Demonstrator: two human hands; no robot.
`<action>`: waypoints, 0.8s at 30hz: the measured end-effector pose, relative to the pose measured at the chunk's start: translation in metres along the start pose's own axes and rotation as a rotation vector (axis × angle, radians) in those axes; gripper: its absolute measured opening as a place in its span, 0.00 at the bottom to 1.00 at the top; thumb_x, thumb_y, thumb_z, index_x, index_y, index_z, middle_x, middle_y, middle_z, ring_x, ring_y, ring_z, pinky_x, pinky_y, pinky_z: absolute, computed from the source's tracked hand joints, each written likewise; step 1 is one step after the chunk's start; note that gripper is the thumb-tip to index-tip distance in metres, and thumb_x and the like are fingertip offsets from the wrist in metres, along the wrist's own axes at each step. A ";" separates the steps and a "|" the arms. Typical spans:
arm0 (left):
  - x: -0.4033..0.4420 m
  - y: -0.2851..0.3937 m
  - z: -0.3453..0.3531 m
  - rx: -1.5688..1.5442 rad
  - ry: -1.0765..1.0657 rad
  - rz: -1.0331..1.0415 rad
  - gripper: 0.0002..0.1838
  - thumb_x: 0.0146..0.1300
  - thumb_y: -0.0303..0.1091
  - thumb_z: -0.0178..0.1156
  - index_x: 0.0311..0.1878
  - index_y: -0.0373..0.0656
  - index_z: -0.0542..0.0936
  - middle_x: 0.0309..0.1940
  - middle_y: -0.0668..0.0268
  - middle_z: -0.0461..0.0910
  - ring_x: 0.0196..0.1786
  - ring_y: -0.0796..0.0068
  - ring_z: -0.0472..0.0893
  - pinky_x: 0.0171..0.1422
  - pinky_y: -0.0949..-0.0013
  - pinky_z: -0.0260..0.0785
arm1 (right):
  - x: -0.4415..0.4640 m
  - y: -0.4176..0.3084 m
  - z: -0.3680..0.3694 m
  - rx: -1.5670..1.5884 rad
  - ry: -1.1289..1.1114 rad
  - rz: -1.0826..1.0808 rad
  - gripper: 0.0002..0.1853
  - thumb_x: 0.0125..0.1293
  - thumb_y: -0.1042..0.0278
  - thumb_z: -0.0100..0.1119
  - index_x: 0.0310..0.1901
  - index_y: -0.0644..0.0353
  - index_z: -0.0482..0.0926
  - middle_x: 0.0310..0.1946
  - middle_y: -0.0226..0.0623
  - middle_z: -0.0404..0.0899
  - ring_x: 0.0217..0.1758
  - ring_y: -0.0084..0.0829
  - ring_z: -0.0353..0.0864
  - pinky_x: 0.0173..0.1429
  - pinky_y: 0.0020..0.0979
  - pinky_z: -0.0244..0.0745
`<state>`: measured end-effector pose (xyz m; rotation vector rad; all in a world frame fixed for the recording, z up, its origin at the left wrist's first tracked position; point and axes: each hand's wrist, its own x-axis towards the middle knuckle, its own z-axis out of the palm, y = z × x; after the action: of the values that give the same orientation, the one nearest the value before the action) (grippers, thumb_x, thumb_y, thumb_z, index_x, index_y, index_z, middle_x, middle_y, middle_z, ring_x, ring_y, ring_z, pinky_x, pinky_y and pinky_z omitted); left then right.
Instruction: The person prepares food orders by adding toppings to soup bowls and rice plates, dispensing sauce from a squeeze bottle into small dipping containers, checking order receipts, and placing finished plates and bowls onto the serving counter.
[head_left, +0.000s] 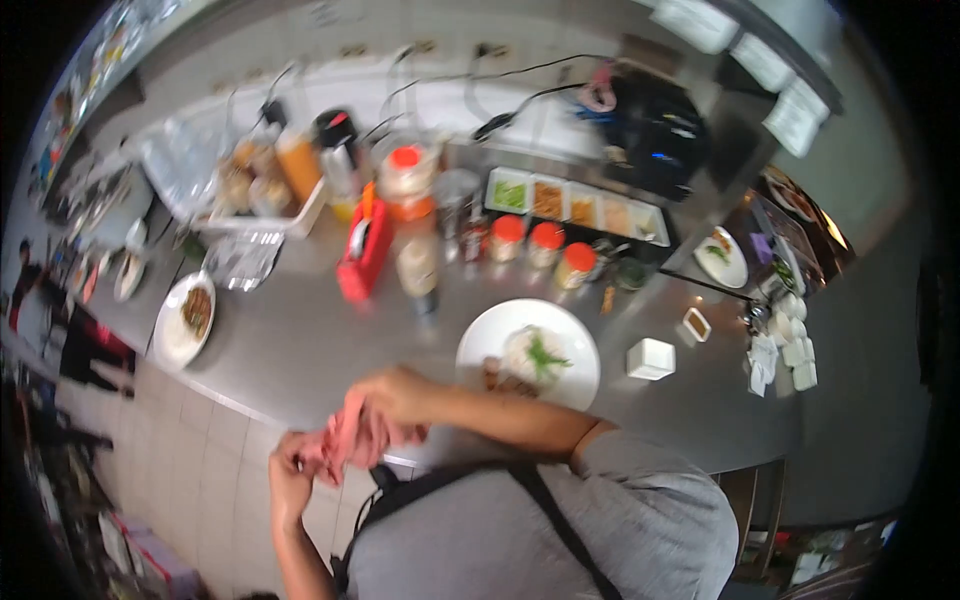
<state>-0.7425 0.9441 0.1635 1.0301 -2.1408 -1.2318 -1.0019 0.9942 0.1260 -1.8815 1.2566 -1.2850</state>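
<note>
A crumpled pink cloth (350, 438) stretches between my two hands, just off the front edge of the steel counter (270, 340). My left hand (290, 468) is closed on its lower left end. Higher and to the right, my right hand (397, 397) grips the other end. Beyond my right forearm lies a round white plate (480, 335) with a mound of rice (525, 355), green leaves and brown pieces; the forearm hides part of its near rim. To the left stands an oval plate (172, 335) of rice and a brown topping.
Along the back are a red tape dispenser (366, 250), a squeeze bottle (417, 265), orange-lidded jars (546, 245) and a topping tray (570, 208). A white square bowl (651, 360) and small sauce dish (697, 324) sit right. Several people stand far left, beyond the tiled floor (180, 430).
</note>
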 end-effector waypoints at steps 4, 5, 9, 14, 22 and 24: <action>0.013 -0.077 -0.062 -0.309 0.222 -0.332 0.10 0.70 0.31 0.53 0.43 0.35 0.80 0.38 0.65 0.78 0.39 0.74 0.78 0.47 0.71 0.70 | 0.064 -0.021 0.011 0.250 -0.126 0.230 0.12 0.61 0.80 0.51 0.45 0.63 0.80 0.30 0.35 0.81 0.31 0.23 0.80 0.36 0.29 0.75; 0.017 -0.082 -0.076 -0.591 0.329 -0.308 0.12 0.72 0.35 0.51 0.46 0.36 0.78 0.42 0.64 0.79 0.43 0.72 0.79 0.51 0.69 0.72 | 0.080 -0.029 0.018 0.297 -0.200 0.242 0.12 0.60 0.80 0.52 0.45 0.63 0.80 0.33 0.34 0.81 0.34 0.21 0.79 0.37 0.28 0.75; 0.018 -0.139 -0.130 -1.413 0.557 -0.201 0.19 0.74 0.42 0.50 0.59 0.38 0.71 0.53 0.61 0.77 0.56 0.67 0.78 0.61 0.62 0.73 | 0.135 -0.024 0.068 0.147 -0.631 0.112 0.12 0.60 0.80 0.55 0.45 0.62 0.80 0.41 0.31 0.82 0.42 0.19 0.78 0.44 0.26 0.74; 0.022 -0.120 -0.191 -1.357 0.571 -0.130 0.22 0.71 0.39 0.49 0.64 0.39 0.69 0.58 0.60 0.76 0.58 0.67 0.77 0.61 0.65 0.72 | 0.193 0.053 0.141 0.325 -0.620 0.399 0.16 0.66 0.72 0.57 0.55 0.62 0.76 0.48 0.34 0.80 0.47 0.25 0.79 0.52 0.28 0.74; -0.066 -0.085 -0.345 0.516 1.042 0.241 0.38 0.49 0.34 0.65 0.67 0.37 0.65 0.54 0.58 0.74 0.52 0.64 0.76 0.57 0.63 0.69 | 0.337 0.142 0.272 1.041 -0.085 0.775 0.26 0.72 0.67 0.49 0.67 0.68 0.56 0.58 0.56 0.70 0.54 0.45 0.79 0.58 0.42 0.77; -0.074 -0.092 -0.360 0.465 0.975 0.239 0.42 0.46 0.32 0.65 0.68 0.38 0.63 0.53 0.59 0.73 0.50 0.64 0.75 0.55 0.63 0.69 | 0.357 0.186 0.307 1.339 -0.075 0.803 0.29 0.69 0.73 0.47 0.68 0.64 0.49 0.60 0.55 0.67 0.55 0.49 0.78 0.57 0.46 0.78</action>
<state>-0.4127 0.7847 0.2594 1.1691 -1.6676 -0.0229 -0.7552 0.5706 -0.0018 -0.3892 0.6150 -1.0708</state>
